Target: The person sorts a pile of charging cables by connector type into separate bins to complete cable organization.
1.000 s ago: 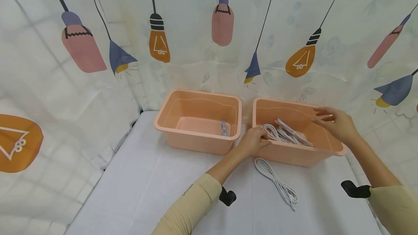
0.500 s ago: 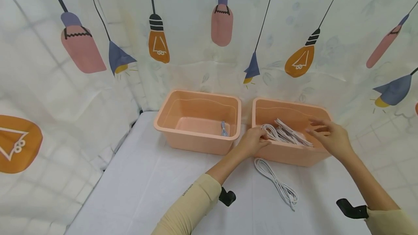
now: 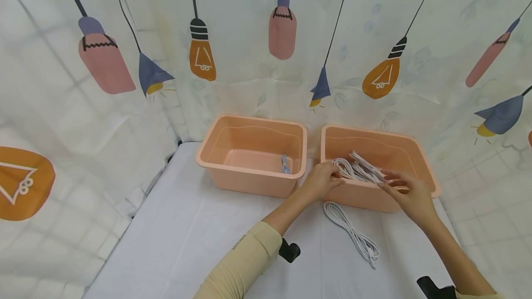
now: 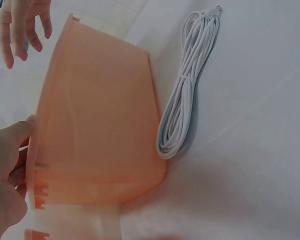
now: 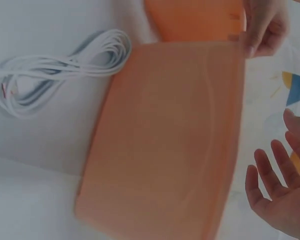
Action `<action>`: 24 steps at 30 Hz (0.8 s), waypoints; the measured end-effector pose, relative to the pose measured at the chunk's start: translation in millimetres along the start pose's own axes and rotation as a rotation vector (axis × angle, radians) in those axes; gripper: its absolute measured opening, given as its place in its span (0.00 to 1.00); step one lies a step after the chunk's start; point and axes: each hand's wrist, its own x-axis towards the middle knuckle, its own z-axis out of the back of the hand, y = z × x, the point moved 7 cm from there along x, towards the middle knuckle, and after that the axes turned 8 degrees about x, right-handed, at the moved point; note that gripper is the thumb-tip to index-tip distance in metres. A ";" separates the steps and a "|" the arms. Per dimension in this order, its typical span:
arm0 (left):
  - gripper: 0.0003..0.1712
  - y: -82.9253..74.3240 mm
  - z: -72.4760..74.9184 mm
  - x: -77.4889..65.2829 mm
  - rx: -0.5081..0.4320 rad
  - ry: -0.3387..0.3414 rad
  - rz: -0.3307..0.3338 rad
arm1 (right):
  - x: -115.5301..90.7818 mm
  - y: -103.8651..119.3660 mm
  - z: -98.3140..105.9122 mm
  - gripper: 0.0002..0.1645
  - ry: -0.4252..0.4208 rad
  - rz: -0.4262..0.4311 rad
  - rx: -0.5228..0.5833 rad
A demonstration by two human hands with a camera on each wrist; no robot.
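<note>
My left hand (image 3: pixel 322 181) pinches the near left rim of the right peach plastic bin (image 3: pixel 374 203), thumb outside, as the left wrist view also shows. In that bin lie several bundled white cables (image 3: pixel 363 167). My right hand (image 3: pixel 409 193) is over the bin's near right side, its fingers at the ends of these bundles in the head view. The right wrist view shows the right hand (image 5: pixel 285 185) with fingers spread and nothing held. On the table in front of the bin rests another coiled white cable (image 3: pixel 351 230), tied at its middle (image 4: pixel 182 85).
Left of it stands a second peach bin (image 3: pixel 245 180) with a small grey-blue cable bundle (image 3: pixel 285 164) inside. Both bins are on a white-covered table (image 3: pixel 208 243), close to a patterned curtain (image 3: pixel 249 91) behind.
My right hand has moved from above the right bin's far right rim, left and nearer, down to the cable ends. The left hand keeps its grip on the rim.
</note>
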 end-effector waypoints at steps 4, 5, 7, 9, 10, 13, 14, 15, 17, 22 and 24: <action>0.10 0.0 -0.1 -0.2 0.003 -0.004 0.000 | -12.6 -3.3 -9.0 0.19 0.008 -0.007 -0.005; 0.10 0.1 -0.2 -0.4 0.002 -0.004 0.000 | -15.7 -4.1 -11.2 0.19 0.008 -0.010 -0.008; 0.10 0.1 -0.3 -0.7 0.006 -0.006 -0.001 | -21.2 -5.5 -15.6 0.20 0.008 -0.012 -0.008; 0.10 0.3 -0.3 -1.0 0.000 -0.004 -0.002 | -26.4 -7.2 -19.9 0.20 0.010 -0.013 -0.008; 0.10 0.3 -0.3 -0.9 -0.003 -0.004 -0.003 | -28.9 -8.2 -22.3 0.20 0.013 -0.011 -0.006; 0.10 0.4 0.0 -0.8 -0.016 -0.005 -0.006 | -35.0 -12.0 -29.9 0.21 0.024 0.001 0.009; 0.10 0.3 0.3 -0.7 -0.017 -0.006 -0.007 | -36.8 -13.3 -32.4 0.21 0.026 0.008 0.017; 0.10 0.3 0.4 -0.7 -0.018 -0.006 -0.008 | -38.5 -14.8 -34.9 0.22 0.025 0.018 0.031; 0.10 0.1 0.7 -0.7 -0.022 -0.007 -0.011 | -41.8 -17.8 -40.5 0.22 0.026 0.028 0.053; 0.10 -0.6 1.3 -0.6 -0.018 -0.008 -0.014 | -53.0 -25.2 -54.2 0.22 0.032 0.021 0.046; 0.10 -1.1 1.6 -0.5 -0.008 -0.008 -0.013 | -57.8 -29.0 -59.1 0.22 0.034 0.013 0.030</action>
